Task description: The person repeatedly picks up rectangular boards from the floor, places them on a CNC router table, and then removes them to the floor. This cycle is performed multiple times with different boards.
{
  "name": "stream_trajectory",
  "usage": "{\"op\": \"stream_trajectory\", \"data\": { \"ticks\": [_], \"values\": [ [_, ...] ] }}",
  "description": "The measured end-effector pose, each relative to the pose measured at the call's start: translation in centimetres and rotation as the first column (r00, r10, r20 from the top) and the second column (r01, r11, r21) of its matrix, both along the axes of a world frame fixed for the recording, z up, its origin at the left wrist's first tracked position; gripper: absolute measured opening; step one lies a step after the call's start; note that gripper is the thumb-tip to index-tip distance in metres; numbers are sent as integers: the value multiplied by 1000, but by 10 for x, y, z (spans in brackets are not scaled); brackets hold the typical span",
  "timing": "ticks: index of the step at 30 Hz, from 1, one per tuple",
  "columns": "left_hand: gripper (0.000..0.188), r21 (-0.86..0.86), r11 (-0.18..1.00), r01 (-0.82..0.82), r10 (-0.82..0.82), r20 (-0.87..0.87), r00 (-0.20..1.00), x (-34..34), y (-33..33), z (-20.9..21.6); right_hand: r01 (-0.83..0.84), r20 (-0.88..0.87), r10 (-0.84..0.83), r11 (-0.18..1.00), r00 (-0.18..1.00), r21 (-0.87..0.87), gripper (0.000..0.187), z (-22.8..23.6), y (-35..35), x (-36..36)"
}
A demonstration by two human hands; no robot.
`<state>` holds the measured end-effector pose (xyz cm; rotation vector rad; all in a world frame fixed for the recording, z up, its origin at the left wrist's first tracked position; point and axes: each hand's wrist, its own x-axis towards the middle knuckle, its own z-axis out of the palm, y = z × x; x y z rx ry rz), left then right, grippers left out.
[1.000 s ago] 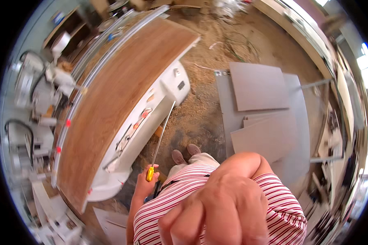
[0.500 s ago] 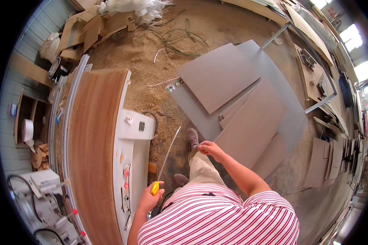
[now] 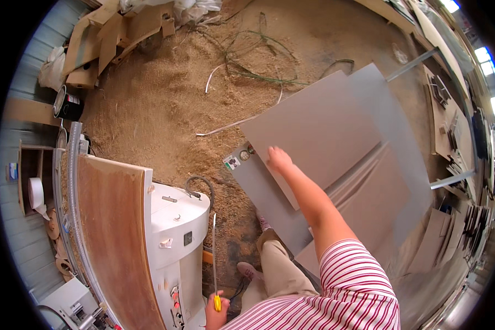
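Note:
Low at the front, my left hand [image 3: 216, 314] is closed around a yellow tape measure [image 3: 218, 303]. Its thin pale blade sticks out, pointing away from me. My right hand [image 3: 279, 158] is stretched forward over the left edge of a large grey-brown board [image 3: 319, 132]. Its fingers are curled and slightly blurred; whether they pinch the board's edge or something small is hidden. More flat boards [image 3: 363, 192] lie nearer, partly covered by my right arm. All of these rest on a wide grey surface [image 3: 269, 190], which has a small label at its left corner.
A white machine [image 3: 176, 220] with a wood-grain panel [image 3: 115, 236] stands on my left. Sawdust [image 3: 148, 121] covers the floor ahead, with a green tangled strap [image 3: 258, 71] on it. Cardboard [image 3: 93, 44] is piled far left; stacked boards [image 3: 434, 236] stand at right. Metal bars [image 3: 412, 64] jut out at the surface's right end.
My right hand has reached forward from near my leg to the board's left edge. My left hand has moved lower and nearer, its blade now upright. The view has shifted forward.

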<state>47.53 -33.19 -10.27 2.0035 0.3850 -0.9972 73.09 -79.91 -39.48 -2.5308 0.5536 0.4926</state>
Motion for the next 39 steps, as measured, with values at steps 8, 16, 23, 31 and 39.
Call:
{"op": "stream_trajectory", "data": {
  "ticks": [8,16,23,31,39],
  "values": [
    [33,-87,780,-620,590,-225,775,-73,15,-59,-460,-48,476,813,878,-358,94,-47,-1,157],
    [54,-63,729,-681,589,-448,672,-142,85,-107,-688,-197,666,722,720,-74,88,-20,-14,182],
    [36,51,943,-329,331,-256,908,-38,22,-35,-620,151,647,761,747,-192,70,173,-36,120],
    [23,-214,944,-251,220,-156,963,-23,25,-38,-636,-12,649,741,760,-214,30,359,0,-160],
    [12,-467,883,-37,26,-30,999,-13,26,-14,-678,-218,643,683,734,-272,32,377,7,-337]
  ]
}}
